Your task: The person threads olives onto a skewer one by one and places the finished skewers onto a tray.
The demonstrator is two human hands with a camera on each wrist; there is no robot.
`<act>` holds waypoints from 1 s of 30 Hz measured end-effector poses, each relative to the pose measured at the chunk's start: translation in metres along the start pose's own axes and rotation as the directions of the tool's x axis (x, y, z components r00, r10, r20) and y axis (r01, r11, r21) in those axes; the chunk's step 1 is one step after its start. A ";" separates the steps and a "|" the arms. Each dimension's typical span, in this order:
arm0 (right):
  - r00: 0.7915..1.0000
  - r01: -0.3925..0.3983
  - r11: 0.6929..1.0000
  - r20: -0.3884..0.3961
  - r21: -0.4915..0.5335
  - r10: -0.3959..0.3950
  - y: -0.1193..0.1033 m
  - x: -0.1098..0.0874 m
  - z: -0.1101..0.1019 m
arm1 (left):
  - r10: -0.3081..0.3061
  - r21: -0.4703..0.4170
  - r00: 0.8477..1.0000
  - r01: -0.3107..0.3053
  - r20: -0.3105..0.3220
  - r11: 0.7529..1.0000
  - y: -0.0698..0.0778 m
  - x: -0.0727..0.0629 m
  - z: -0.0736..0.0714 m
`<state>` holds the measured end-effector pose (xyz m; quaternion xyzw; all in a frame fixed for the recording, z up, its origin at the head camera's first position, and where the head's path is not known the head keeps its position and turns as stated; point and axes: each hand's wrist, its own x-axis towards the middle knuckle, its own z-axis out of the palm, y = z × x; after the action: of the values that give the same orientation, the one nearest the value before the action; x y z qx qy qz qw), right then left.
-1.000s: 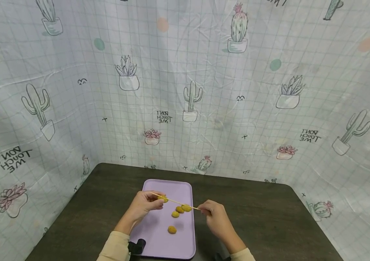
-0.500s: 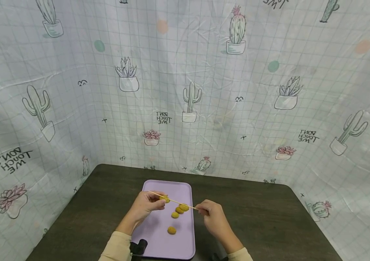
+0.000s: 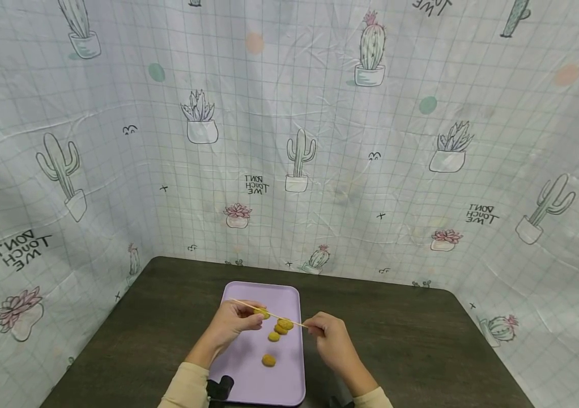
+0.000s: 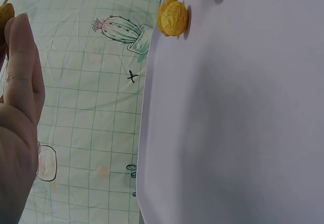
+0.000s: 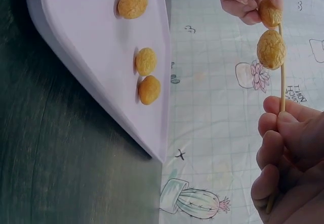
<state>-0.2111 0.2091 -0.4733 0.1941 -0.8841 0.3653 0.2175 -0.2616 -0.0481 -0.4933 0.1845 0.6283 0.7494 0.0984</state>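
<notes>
A thin wooden skewer (image 5: 283, 90) slants between the hands. My right hand (image 3: 332, 339) grips its lower end, fingers curled round it in the right wrist view. One wrinkled yellow small potato (image 5: 271, 49) is on the skewer, a short way from the right fingertips. With thumb and fingers, my left hand (image 3: 230, 324) pinches a second small potato (image 5: 270, 13) on the skewer further along. The skewer's far end pokes out beyond the left fingers in the head view. Below lie loose potatoes (image 3: 269, 360) on a lilac tray (image 3: 248, 377).
The tray lies on a dark wooden table (image 3: 386, 334), its right rim beneath the skewer. A cactus-print curtain (image 3: 340, 170) hangs behind and at both sides. Black wrist camera mounts (image 3: 220, 387) sit at both cuffs.
The left hand has moved slightly right with its potato, while the potato nearer the right hand sits further left. The two potatoes are closer together. The loose ones have not moved.
</notes>
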 end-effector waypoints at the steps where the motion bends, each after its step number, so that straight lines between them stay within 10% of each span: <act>1: 1.000 0.004 1.000 -0.003 0.002 -0.004 0.000 0.000 0.001 | 0.004 0.001 1.000 -0.004 0.003 1.000 0.000 0.000 0.000; 23: 0.997 -0.076 0.997 0.024 0.028 0.075 0.005 -0.001 0.002 | -0.070 0.139 0.997 0.068 0.012 0.988 -0.005 0.004 0.007; 30: 0.984 -0.179 0.983 0.006 0.043 0.179 0.013 -0.001 -0.009 | -0.109 0.507 0.986 0.029 0.129 0.862 -0.008 -0.004 0.009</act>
<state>-0.2144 0.2247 -0.4757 0.1186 -0.8901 0.4021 0.1785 -0.2550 -0.0397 -0.5000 0.2381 0.7985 0.5394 0.1216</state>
